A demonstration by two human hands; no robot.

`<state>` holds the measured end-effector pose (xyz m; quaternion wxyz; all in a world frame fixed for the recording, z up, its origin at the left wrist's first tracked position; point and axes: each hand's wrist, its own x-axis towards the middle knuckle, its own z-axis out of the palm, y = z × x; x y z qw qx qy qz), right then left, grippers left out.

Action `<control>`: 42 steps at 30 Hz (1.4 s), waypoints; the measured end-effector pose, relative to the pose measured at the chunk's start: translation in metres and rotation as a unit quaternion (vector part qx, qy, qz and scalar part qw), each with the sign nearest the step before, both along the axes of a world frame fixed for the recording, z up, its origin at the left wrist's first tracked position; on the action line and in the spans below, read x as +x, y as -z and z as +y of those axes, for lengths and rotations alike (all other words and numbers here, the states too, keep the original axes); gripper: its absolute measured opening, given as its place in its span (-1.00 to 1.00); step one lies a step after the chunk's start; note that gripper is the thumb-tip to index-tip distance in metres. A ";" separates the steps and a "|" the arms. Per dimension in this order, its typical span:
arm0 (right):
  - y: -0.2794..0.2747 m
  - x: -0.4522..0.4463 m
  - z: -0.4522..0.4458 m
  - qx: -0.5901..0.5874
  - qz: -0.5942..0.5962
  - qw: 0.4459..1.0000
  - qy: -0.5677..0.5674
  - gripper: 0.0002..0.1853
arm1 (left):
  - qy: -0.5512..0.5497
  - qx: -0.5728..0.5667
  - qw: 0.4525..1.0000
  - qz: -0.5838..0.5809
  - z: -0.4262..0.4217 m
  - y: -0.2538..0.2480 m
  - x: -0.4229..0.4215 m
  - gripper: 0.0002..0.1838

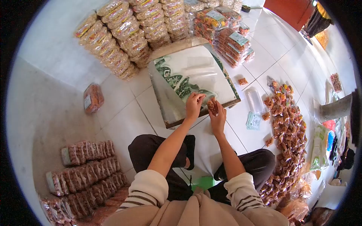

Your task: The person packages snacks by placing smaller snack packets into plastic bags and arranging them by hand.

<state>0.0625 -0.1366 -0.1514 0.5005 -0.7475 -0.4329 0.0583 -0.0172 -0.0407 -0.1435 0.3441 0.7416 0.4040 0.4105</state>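
Overall, from my remote post I look down on a white tiled floor (266,41), its glossy squares divided by thin grey joints. Tall stacks of pale, knobbly food in clear, crinkled bags (151,23) fill the upper left and top of the frame. A long heap of little reddish-brown packets in shiny film (288,139) runs down the right side. In the centre I have a low, square-cornered desk with a worn wooden rim and a smooth white-and-green printed top (184,67). Three long, ribbed bundles of dark red-brown packets in clear wrap (88,173) lie side by side at the lower left. Right of the desk is a see-through plastic piece, longer than wide (255,101); sleeve or box, I cannot tell.

Both bare hands meet at the desk's near edge, just right of frame centre. The right hand (218,119) grasps a small, lumpy, reddish-brown packet in clear film (213,106) between its fingers. The packet's long axis runs nearly up and down the frame, and it sits just right of the left hand's fingertips, so the right hand is the nearer. The left hand (193,109) has its fingers drawn together; whether they pinch any thin clear film, I cannot tell.
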 end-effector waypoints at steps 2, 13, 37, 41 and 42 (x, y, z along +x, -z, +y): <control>0.006 0.002 0.001 0.002 0.004 1.000 -0.007 -0.45 | 0.004 0.013 1.000 -0.006 0.001 -0.003 -0.002 -0.91; 0.004 0.003 0.020 0.021 0.140 0.990 0.009 -0.53 | -0.003 0.247 0.968 0.033 -0.020 -0.034 -0.004 -0.95; -0.002 -0.014 0.043 -0.004 -0.003 0.999 -0.034 -0.48 | 0.085 -0.413 0.870 -0.258 -0.021 -0.006 -0.006 -0.09; 0.016 -0.013 0.058 0.130 0.036 0.989 -0.056 -0.51 | 0.116 -0.513 0.811 -0.257 -0.031 -0.005 -0.026 -0.26; 0.019 -0.013 0.058 0.122 0.109 0.984 -0.074 -0.52 | 0.113 -0.512 0.811 -0.258 -0.024 0.001 -0.033 -0.26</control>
